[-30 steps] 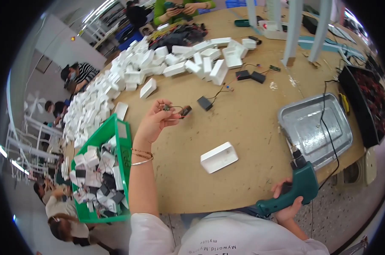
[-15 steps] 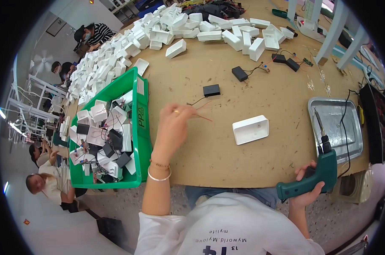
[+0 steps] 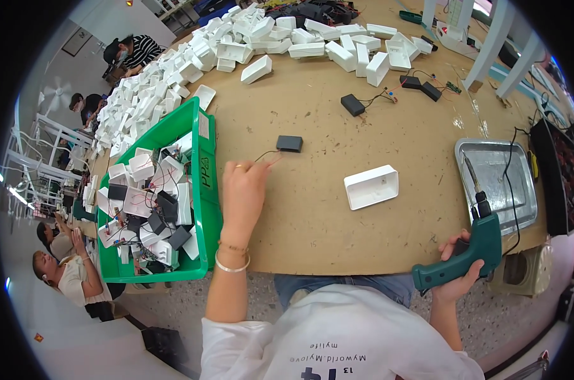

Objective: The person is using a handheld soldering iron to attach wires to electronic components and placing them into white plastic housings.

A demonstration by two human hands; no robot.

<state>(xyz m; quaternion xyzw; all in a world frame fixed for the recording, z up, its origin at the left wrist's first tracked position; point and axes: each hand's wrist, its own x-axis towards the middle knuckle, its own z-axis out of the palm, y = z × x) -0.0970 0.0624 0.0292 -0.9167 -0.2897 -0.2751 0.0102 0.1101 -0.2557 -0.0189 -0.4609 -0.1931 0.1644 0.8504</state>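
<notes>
My left hand [image 3: 244, 190] pinches thin wires between thumb and fingertips over the table, beside the green crate. From those fingers a dark wire runs to a small black box [image 3: 289, 144] lying just beyond. A short stretch of red wire [image 3: 274, 160] sticks out past the fingertips. In my right hand [image 3: 454, 278], at the table's front edge, is a dark green pistol-shaped soldering gun [image 3: 454, 258]. Its metal tip [image 3: 471, 172] points up over the metal tray [image 3: 532, 201]. Between my hands one white plastic case [image 3: 371, 187] sits with its hollow side up, tilted toward me.
The green crate [image 3: 206, 193] at left holds white cases, black boxes and wires. Behind it spreads a big heap of white cases [image 3: 179, 76]. Black boxes with wires [image 3: 353, 105] lie at the far right. A black cord [image 3: 510, 171] crosses the tray. Other people sit along the left.
My left hand has moved left and a little nearer, and the black box has slid the same way with its wires. My right hand and the soldering gun stay nearly still.
</notes>
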